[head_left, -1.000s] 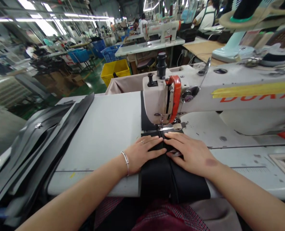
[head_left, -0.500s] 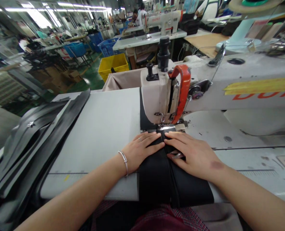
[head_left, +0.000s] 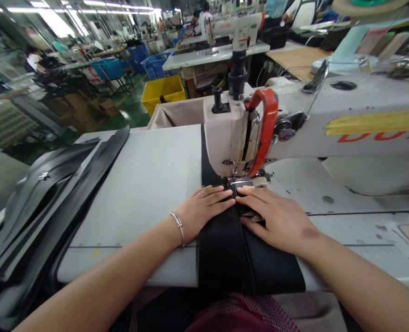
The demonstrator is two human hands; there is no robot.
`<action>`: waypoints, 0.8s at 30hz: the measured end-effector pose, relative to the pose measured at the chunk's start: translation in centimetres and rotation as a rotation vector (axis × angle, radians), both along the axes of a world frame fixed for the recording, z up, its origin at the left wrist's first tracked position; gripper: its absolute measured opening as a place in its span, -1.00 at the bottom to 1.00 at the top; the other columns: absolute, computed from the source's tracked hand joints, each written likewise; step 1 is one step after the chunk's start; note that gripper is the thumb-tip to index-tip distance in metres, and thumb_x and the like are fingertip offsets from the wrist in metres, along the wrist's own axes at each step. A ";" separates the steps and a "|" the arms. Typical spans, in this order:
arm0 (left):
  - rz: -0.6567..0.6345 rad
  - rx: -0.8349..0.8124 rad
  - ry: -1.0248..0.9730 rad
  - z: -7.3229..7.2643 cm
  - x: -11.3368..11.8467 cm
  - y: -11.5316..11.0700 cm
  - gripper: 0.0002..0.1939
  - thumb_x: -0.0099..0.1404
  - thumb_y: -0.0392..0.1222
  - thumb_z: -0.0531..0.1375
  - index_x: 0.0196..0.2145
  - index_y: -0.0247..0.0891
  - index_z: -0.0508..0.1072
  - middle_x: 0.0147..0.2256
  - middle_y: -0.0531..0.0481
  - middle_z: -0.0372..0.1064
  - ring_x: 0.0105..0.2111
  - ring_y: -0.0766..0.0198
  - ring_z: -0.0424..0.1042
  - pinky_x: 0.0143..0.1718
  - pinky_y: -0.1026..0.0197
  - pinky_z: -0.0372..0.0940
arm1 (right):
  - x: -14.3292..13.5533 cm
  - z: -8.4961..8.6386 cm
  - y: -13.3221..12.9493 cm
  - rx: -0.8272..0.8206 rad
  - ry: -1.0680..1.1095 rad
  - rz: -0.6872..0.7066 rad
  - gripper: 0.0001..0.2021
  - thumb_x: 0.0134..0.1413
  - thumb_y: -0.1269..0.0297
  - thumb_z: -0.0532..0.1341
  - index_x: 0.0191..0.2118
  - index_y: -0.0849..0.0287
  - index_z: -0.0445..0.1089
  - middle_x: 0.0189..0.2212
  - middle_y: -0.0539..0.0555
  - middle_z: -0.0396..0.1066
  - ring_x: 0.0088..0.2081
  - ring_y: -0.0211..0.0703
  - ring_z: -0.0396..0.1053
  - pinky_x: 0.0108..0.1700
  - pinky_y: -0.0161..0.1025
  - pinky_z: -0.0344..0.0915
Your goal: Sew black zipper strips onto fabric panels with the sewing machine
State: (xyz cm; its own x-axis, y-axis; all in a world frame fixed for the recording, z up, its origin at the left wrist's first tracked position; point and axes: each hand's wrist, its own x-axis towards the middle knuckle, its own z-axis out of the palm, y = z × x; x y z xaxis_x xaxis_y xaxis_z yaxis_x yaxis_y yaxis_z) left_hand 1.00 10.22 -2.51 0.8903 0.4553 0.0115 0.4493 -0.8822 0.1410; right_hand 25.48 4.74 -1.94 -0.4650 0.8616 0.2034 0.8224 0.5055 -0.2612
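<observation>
Black material (head_left: 221,253) in two panels with a seam between them runs under the head of a white sewing machine (head_left: 225,129). My left hand (head_left: 204,210) lies flat on the left panel, fingers spread, fingertips near the seam just in front of the presser foot. On the right panel rests my right hand (head_left: 276,214), palm down with fingers apart. A small shiny metal tool (head_left: 252,216) shows between its thumb and index finger; how it is held is partly hidden.
Black strips (head_left: 69,193) are piled at the table's left. Behind the table stand a yellow bin (head_left: 164,92) and another sewing machine (head_left: 237,30). A thread stand (head_left: 349,55) is at the back right. People sit in the far background.
Both hands and the black material have shifted very slightly forward, toward the presser foot. The view has moved a little.
</observation>
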 end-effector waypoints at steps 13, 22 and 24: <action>0.003 -0.025 -0.043 -0.2 0.1 0.5 -0.43 0.37 -0.30 0.02 0.28 -0.07 0.01 0.30 0.04 -0.09 0.31 0.22 -0.17 0.33 0.03 -0.20 | -0.1 -0.2 0.1 0.007 -0.011 -0.005 -0.60 0.13 0.18 0.14 0.10 0.06 0.29 0.17 0.08 0.23 0.15 0.03 0.19 0.08 0.03 0.28; 0.001 -0.016 -0.061 -0.4 0.0 1.1 -0.37 0.30 -0.29 0.08 0.28 -0.10 0.02 0.25 -0.07 -0.02 0.30 0.15 -0.14 0.32 -0.01 -0.19 | -0.2 -0.2 0.3 0.012 -0.035 -0.008 -0.62 0.14 0.21 0.12 0.08 0.09 0.29 0.18 0.08 0.21 0.17 0.01 0.17 0.11 0.01 0.26; 0.003 -0.023 -0.061 -0.4 0.0 1.4 -0.35 0.29 -0.26 0.11 0.29 -0.10 0.01 0.25 -0.08 -0.03 0.30 0.14 -0.14 0.32 -0.02 -0.19 | -0.3 -0.1 0.3 0.016 -0.032 -0.015 -0.61 0.13 0.22 0.12 0.09 0.10 0.29 0.17 0.09 0.22 0.16 0.01 0.18 0.10 0.01 0.27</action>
